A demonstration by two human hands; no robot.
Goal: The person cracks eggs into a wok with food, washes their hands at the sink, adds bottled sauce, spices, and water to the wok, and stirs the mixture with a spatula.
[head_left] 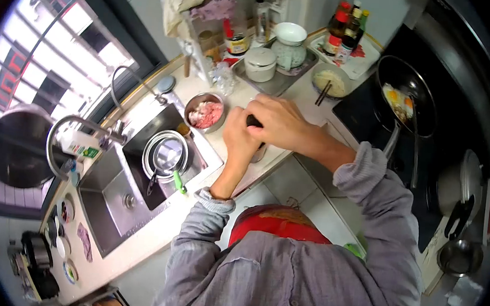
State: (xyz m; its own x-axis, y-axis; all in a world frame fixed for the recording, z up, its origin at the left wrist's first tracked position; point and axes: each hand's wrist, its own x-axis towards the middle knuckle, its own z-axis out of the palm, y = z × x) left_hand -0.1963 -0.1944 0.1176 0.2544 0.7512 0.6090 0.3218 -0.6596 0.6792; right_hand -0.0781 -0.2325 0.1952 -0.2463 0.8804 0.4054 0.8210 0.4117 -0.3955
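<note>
My left hand (242, 135) and my right hand (280, 122) meet over the counter edge, both with fingers closed. Between them shows the black top (253, 121) of an upright object, with a small see-through, brownish part (259, 153) below my left hand. It looks like a small black-topped container; my fingers hide most of it. Left of my hands stands a metal bowl (189, 113) of pink minced meat (206, 114). Beyond my right hand is a bowl of pale mixture (328, 84) with dark chopsticks (323, 93) across its rim.
At left, the double sink (107, 199) holds nested pots (166, 153) and a green-handled tool (179, 182). A frying pan (430, 105) with fried eggs (398, 99) sits on the black hob at right. Sauce bottles (337, 28) and a white lidded pot (260, 64) stand behind.
</note>
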